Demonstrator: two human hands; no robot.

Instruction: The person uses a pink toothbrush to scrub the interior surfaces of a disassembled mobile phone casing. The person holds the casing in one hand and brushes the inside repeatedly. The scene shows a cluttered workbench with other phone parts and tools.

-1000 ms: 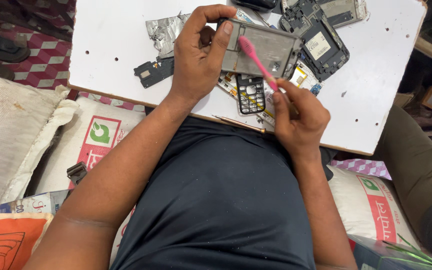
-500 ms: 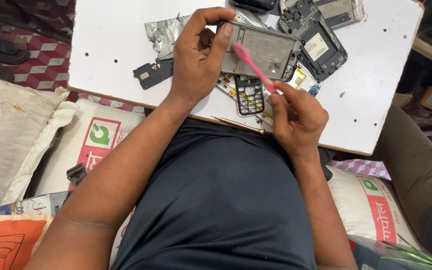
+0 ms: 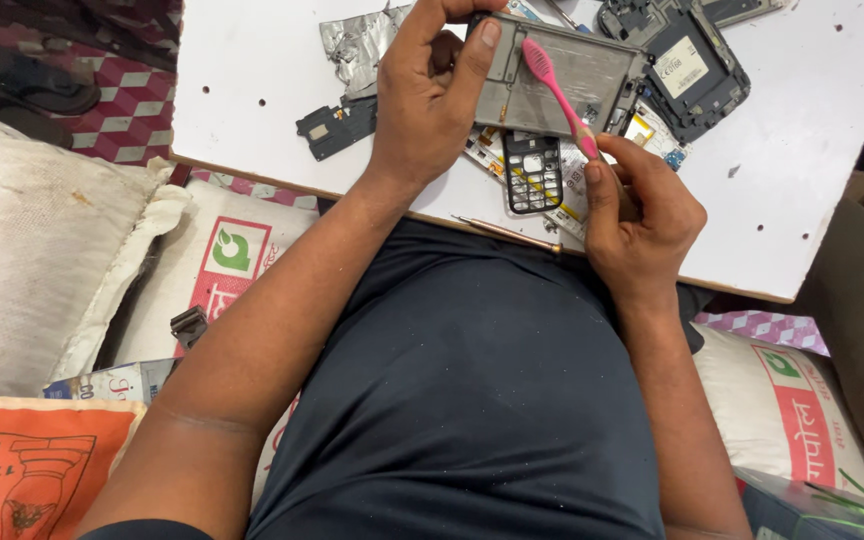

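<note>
Frame: a flat rectangular grey metal phone frame (image 3: 562,85), dull and scuffed, is held over the white drilled board (image 3: 252,90).
Brush: a slim pink plastic toothbrush (image 3: 559,92) lies slantwise with its bristled head on the frame.
Parts: a black keypad phone front (image 3: 533,172), a crinkled silver foil piece (image 3: 352,45) and a black phone back shell (image 3: 687,65) lie on the board.
Change: the brush head sits further up the frame than half a second ago.
Left hand: the left hand (image 3: 427,105) pinches the frame's left end, thumb on top, wrist bent.
Right hand: the right hand (image 3: 642,215) curls its fingers tight round the brush handle, thumb pressed along it.
</note>
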